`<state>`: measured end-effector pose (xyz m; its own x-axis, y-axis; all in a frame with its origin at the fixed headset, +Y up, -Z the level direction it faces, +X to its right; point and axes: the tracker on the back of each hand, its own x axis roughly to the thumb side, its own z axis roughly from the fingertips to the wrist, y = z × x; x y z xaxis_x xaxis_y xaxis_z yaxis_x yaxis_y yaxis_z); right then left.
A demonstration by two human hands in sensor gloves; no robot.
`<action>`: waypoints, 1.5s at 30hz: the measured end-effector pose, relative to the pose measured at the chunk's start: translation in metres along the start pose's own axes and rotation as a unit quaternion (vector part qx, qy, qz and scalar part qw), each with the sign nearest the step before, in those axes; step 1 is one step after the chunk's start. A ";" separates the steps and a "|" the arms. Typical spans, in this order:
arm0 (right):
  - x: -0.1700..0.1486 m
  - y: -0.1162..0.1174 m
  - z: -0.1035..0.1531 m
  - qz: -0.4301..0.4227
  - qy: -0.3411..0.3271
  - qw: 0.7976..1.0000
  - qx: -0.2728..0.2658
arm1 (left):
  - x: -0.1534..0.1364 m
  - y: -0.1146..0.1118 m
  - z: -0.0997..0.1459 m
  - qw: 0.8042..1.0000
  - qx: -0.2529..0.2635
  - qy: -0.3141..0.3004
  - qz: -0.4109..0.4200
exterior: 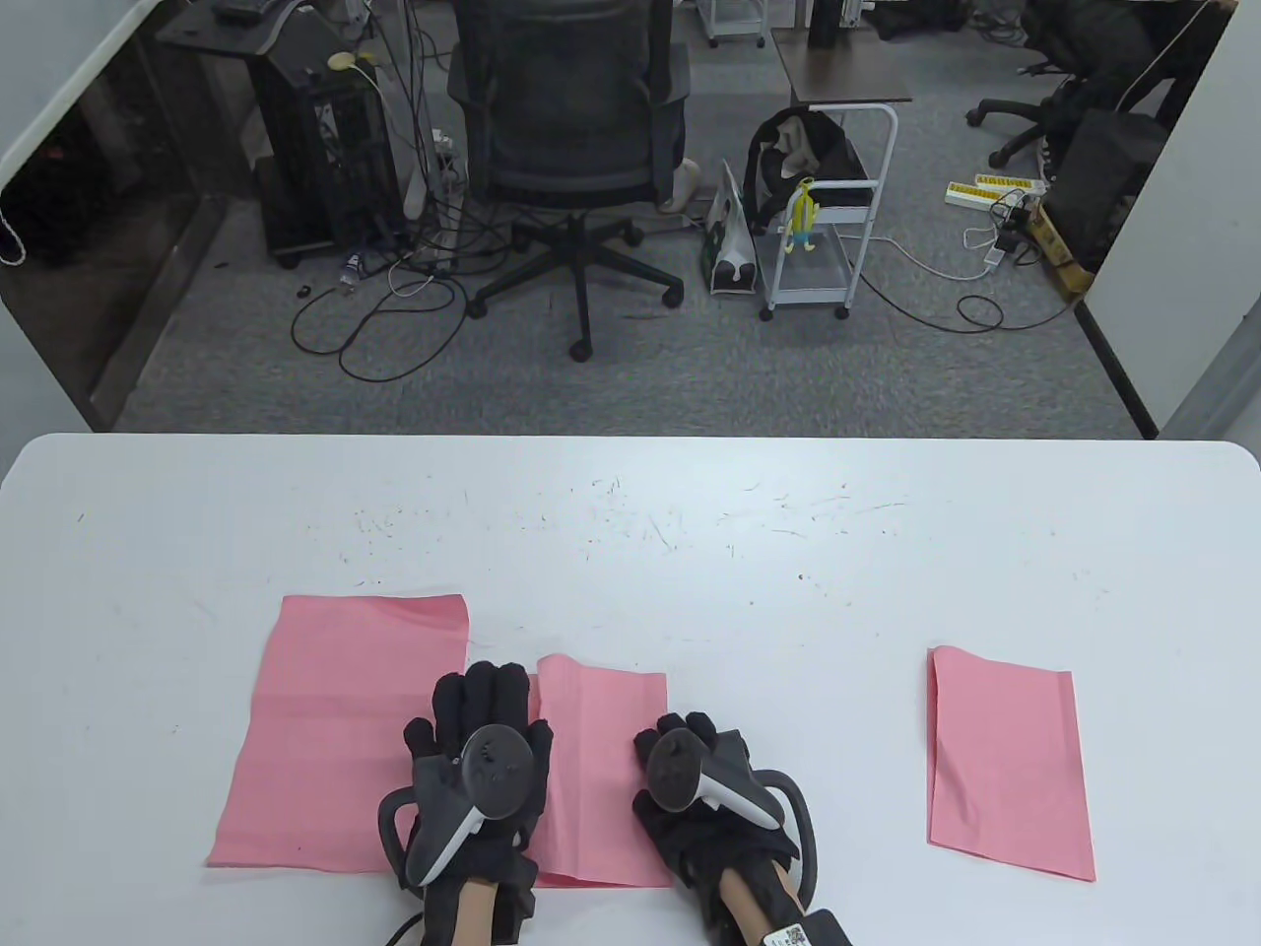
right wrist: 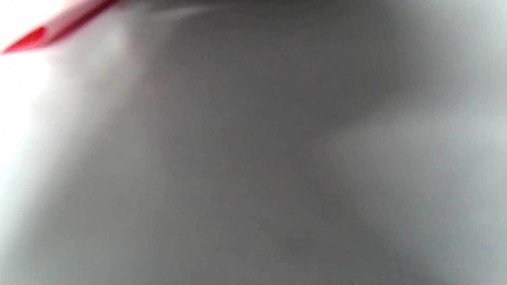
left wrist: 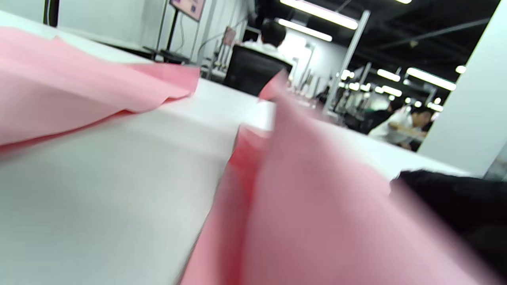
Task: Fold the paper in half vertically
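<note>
A pink folded paper [exterior: 601, 759] lies near the table's front edge between my two hands. My left hand [exterior: 488, 709] lies flat, fingers stretched out, over the paper's left edge. My right hand [exterior: 690, 737] rests at its right edge with the fingers curled down; their tips are hidden. In the left wrist view the folded paper [left wrist: 317, 206] fills the foreground, blurred, with a black glove [left wrist: 455, 202] at the right. The right wrist view shows only blurred table and a pink paper edge [right wrist: 27, 39] at the top left.
A larger flat pink sheet [exterior: 335, 729] lies just left of my left hand; it also shows in the left wrist view [left wrist: 71, 95]. Another folded pink paper [exterior: 1005, 764] lies at the right. The white table [exterior: 630, 532] is scratched. An office chair [exterior: 576, 128] stands beyond it.
</note>
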<state>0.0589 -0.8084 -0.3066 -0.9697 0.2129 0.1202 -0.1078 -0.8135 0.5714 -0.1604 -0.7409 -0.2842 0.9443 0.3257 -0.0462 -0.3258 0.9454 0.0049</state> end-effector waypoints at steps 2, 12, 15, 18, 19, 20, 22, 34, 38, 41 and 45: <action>0.000 0.000 0.000 0.000 0.000 1.000 0.000 | 0.007 -0.001 0.001 0.999 -0.017 -0.028 -0.002; -0.001 0.000 0.000 0.002 0.001 1.000 0.001 | 0.038 -0.056 -0.004 0.964 -0.191 -0.080 -0.164; 0.000 0.000 0.000 0.002 0.001 1.000 0.002 | 0.033 -0.065 -0.006 0.959 -0.213 -0.067 -0.176; 0.000 0.000 0.000 0.003 0.001 1.000 0.002 | 0.026 -0.074 -0.009 0.955 -0.240 -0.062 -0.162; 0.000 0.000 -0.001 0.002 0.001 1.000 0.002 | 0.025 -0.076 -0.010 0.949 -0.263 -0.060 -0.162; 0.000 0.000 -0.001 0.002 0.001 1.000 0.003 | 0.023 -0.078 -0.010 0.947 -0.271 -0.060 -0.162; 0.000 0.000 -0.001 0.003 0.002 1.000 0.003 | 0.023 -0.078 -0.010 0.947 -0.271 -0.060 -0.161; -0.001 -0.015 0.008 -0.025 -0.002 0.999 -0.039 | 0.023 -0.079 -0.010 0.945 -0.276 -0.060 -0.162; 0.001 -0.029 0.024 -0.070 -0.022 0.993 -0.089 | 0.023 -0.079 -0.010 0.945 -0.276 -0.060 -0.162; 0.010 -0.031 0.033 -0.050 -0.037 0.993 -0.105 | 0.024 -0.079 -0.010 0.945 -0.277 -0.060 -0.161; 0.020 -0.026 0.033 0.006 -0.032 0.995 -0.091 | 0.023 -0.079 -0.010 0.945 -0.277 -0.060 -0.160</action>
<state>0.0497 -0.7646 -0.2921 -0.9557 0.2322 0.1806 -0.1404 -0.8995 0.4136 -0.1129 -0.8083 -0.2957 0.9861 0.0547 0.1571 0.0348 0.8556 -0.5165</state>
